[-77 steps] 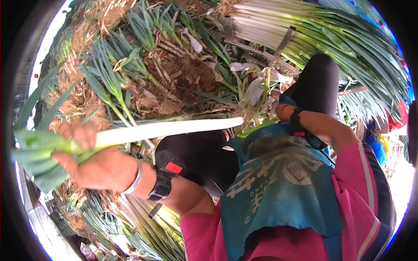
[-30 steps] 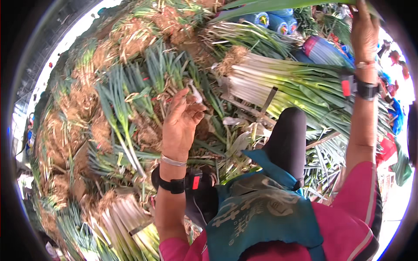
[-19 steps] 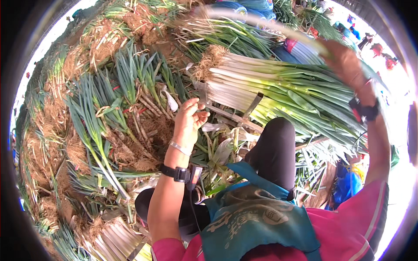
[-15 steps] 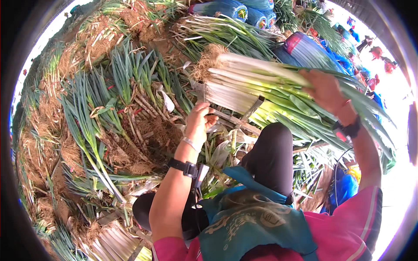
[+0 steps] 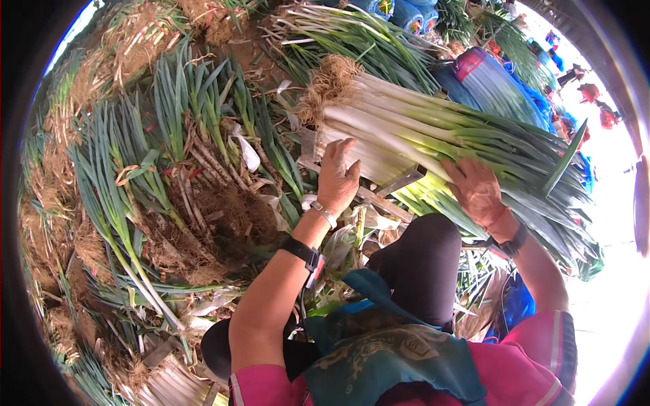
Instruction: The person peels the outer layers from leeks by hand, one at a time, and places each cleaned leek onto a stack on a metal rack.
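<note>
Lined up with roots together

In the head view, held the left grip released and empty, just by the white stalks of the leek pile, perhaps to guard that side. Laid the right grip over one pale leek on top of the pile; could not tell whether clenched. Had the roots gathered at one end and leaves at the other, likely for evenness, with a flat bar alongside, presumably against rolling
</note>
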Available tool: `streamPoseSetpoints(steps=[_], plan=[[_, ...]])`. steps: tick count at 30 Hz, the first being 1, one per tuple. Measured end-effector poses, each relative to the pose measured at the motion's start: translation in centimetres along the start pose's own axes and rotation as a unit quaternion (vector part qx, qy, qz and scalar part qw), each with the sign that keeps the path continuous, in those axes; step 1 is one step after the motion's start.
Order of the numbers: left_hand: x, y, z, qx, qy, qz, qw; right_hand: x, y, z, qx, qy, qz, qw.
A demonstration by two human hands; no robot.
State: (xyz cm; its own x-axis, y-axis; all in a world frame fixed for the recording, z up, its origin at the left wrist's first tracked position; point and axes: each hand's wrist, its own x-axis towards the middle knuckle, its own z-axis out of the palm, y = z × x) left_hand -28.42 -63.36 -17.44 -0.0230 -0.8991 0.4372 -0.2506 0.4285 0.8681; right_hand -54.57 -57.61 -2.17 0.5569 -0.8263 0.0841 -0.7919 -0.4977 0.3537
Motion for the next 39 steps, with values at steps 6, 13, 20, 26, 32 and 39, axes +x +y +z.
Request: streamPoseSetpoints(steps=[6,13,20,26,32,39], plan=[[2.9,0.1,1.0,0.148,-0.056,0.083,0.984,0.6,0.5,1.3,0.002,-0.05,0.042,0.998],[7.2,-2.0,3.2,0.283,-0.127,0.158,0.938,1.2,1.5,2.3,0.02,-0.033,0.038,0.999],[6.8,-4.4,5.3,0.327,-0.134,0.142,0.925,1.0,4.1,0.1,0.005,-0.076,0.093,0.993],[7.0,-4.3,6.6,0.367,-0.115,0.113,0.916,0.8,6.8,1.4,0.054,-0.087,0.029,0.994],[7.0,-4.8,7.1,0.349,-0.091,0.138,0.922,0.5,6.3,2.4,0.034,-0.08,0.036,0.996],[7.1,-4.3,5.7,0.352,-0.135,0.129,0.917,-0.2,5.4,2.0,0.077,-0.018,0.011,0.997]])
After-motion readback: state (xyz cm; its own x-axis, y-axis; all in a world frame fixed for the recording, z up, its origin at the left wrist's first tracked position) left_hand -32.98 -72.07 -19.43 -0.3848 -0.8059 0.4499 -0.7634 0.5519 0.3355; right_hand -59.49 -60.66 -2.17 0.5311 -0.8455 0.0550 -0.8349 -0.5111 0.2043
